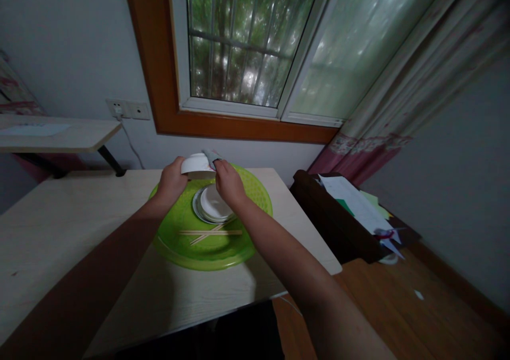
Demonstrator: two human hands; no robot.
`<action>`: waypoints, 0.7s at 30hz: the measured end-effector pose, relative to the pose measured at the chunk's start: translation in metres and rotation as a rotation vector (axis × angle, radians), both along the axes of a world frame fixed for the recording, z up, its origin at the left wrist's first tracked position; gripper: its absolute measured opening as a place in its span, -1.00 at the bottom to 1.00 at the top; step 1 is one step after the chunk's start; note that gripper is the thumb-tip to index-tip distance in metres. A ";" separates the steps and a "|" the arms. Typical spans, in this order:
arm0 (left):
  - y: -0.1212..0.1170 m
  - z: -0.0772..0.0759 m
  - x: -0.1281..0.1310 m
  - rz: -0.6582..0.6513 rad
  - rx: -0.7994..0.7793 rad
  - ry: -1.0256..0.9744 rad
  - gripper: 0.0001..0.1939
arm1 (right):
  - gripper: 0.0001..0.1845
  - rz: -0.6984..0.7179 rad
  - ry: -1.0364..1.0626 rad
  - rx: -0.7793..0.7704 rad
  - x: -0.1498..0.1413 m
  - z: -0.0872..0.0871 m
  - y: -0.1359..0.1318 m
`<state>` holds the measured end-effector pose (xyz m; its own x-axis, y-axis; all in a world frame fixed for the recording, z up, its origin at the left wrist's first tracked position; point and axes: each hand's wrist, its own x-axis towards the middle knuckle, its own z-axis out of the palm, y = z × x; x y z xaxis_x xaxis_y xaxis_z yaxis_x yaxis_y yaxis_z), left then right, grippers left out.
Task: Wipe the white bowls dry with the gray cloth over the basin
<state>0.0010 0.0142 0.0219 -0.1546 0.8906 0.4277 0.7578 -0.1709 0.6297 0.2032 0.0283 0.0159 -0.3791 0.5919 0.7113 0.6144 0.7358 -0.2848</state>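
Note:
A white bowl is held up, tilted on its side, above the far part of a round green tray. My left hand grips the bowl's left rim. On its right side, my right hand is closed on a grey cloth pressed against the bowl. Below the hands, a small stack of white plates sits on the tray. Several pale chopsticks lie crossed in front of the plates.
The tray rests on a pale wooden table, near its right end. A raised shelf stands at the left. Beyond the table's right edge is a dark brown cabinet with papers on top. A window is behind.

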 end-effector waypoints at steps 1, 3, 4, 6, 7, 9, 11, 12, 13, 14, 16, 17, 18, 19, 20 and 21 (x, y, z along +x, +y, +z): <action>0.000 0.000 0.000 0.007 -0.002 0.013 -0.57 | -0.53 0.027 -0.007 0.025 -0.002 0.001 -0.001; 0.000 0.000 0.001 0.018 0.004 0.040 -0.54 | -0.54 0.078 -0.028 0.062 -0.005 0.002 -0.004; 0.001 0.000 0.001 0.023 0.007 0.055 -0.53 | -0.55 0.099 -0.044 0.072 -0.007 0.002 -0.005; 0.001 -0.001 0.001 0.034 0.009 0.077 -0.51 | -0.57 0.132 -0.078 0.078 -0.011 0.003 -0.007; 0.001 -0.001 0.001 0.039 0.010 0.079 -0.51 | -0.56 0.142 -0.094 0.076 -0.012 0.004 -0.008; 0.002 -0.002 -0.001 0.045 0.020 0.063 -0.52 | -0.54 0.148 -0.111 0.062 -0.013 0.006 -0.009; 0.002 -0.002 -0.002 0.042 0.035 0.038 -0.55 | -0.49 0.151 -0.114 0.045 -0.012 0.008 -0.010; 0.002 -0.002 -0.003 0.042 0.044 0.027 -0.56 | -0.46 0.150 -0.111 0.039 -0.011 0.009 -0.010; 0.002 -0.002 -0.003 0.046 0.053 0.016 -0.57 | -0.42 0.147 -0.105 0.037 -0.010 0.010 -0.010; 0.002 -0.002 -0.004 0.053 0.059 0.006 -0.58 | -0.40 0.140 -0.097 0.036 -0.008 0.010 -0.010; 0.002 -0.002 -0.005 0.071 0.071 -0.015 -0.58 | -0.36 0.118 -0.078 0.033 -0.005 0.010 -0.009; 0.002 -0.002 -0.005 0.080 0.072 -0.024 -0.58 | -0.34 0.105 -0.069 0.030 -0.004 0.009 -0.008; 0.002 -0.002 -0.006 0.085 0.070 -0.031 -0.57 | -0.33 0.093 -0.062 0.026 -0.003 0.008 -0.008; 0.003 -0.002 -0.006 0.087 0.064 -0.035 -0.57 | -0.33 0.079 -0.054 0.023 -0.002 0.008 -0.007; 0.003 -0.002 -0.007 0.090 0.059 -0.039 -0.56 | -0.33 0.066 -0.048 0.021 -0.001 0.007 -0.007; 0.003 -0.002 -0.007 0.090 0.055 -0.040 -0.56 | -0.33 0.055 -0.043 0.020 -0.001 0.006 -0.007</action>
<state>-0.0063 0.0175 0.0198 -0.2505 0.8480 0.4671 0.7462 -0.1383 0.6512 0.2024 0.0212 0.0222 -0.4413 0.5551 0.7051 0.5844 0.7740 -0.2436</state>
